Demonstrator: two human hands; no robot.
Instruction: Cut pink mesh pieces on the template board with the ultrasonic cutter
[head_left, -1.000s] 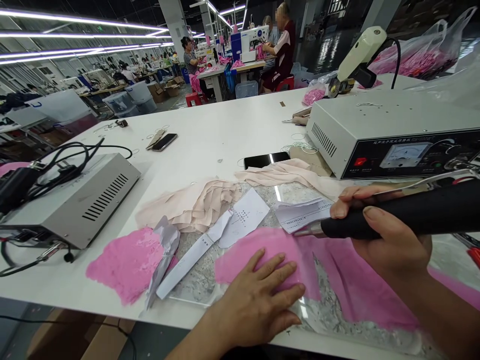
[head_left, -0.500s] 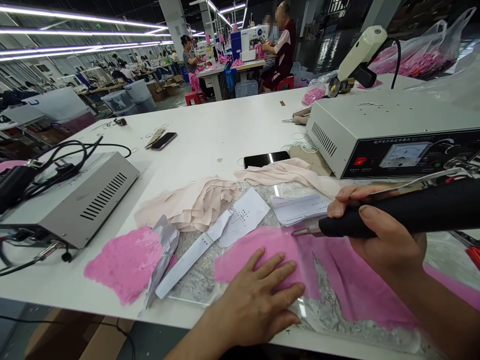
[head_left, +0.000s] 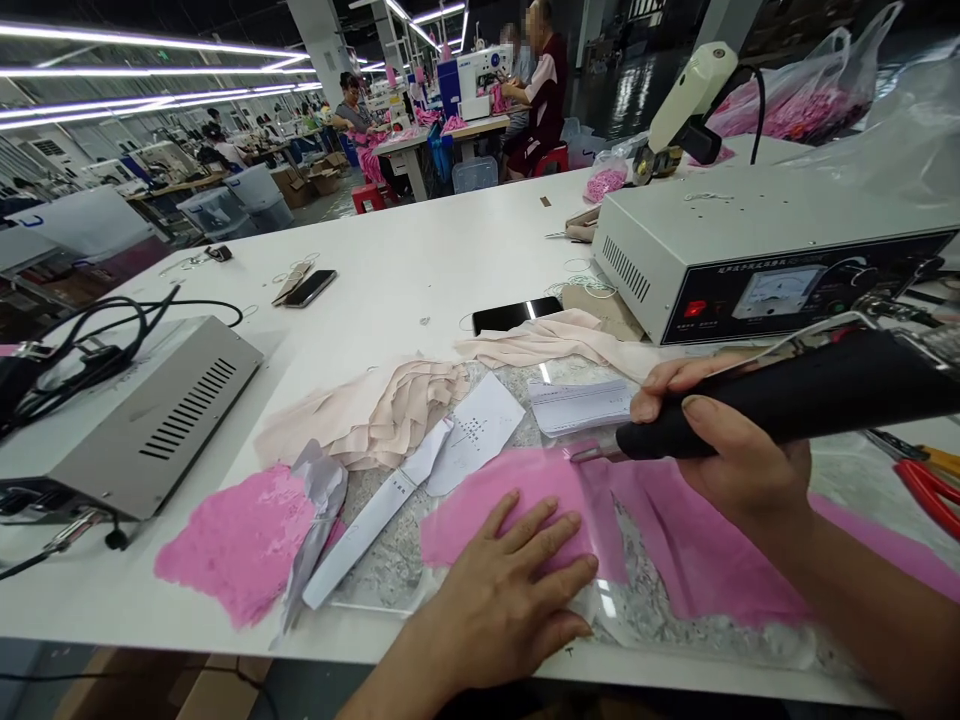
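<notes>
My left hand [head_left: 499, 585] lies flat with its fingers spread on a piece of pink fabric [head_left: 469, 510], pressing it against a clear sheet [head_left: 382, 575]. My right hand [head_left: 731, 450] is wrapped round the thick black handle of a handheld ultrasonic tool [head_left: 795, 395]. Its narrow metal tip touches or nearly touches the fabric's upper edge, just beyond my left fingertips. More pink fabric [head_left: 697, 560] stretches away under my right forearm. White paper patterns [head_left: 476, 430] lie just above the fabric, with a folded paper strip [head_left: 375, 530] to their left.
Grey control boxes stand at left [head_left: 150, 430] and right [head_left: 667, 230]. Beige fabric strips [head_left: 375, 410], a pink fabric pile [head_left: 232, 550] and phones [head_left: 517, 315] lie between them. Red-handled pliers [head_left: 926, 490] are at far right. Several people work at sewing machines [head_left: 484, 75] behind.
The view has turned slightly right, so the scene sits farther left and the red-handled pliers show more. Both hands keep nearly the same place on the fabric and tool.
</notes>
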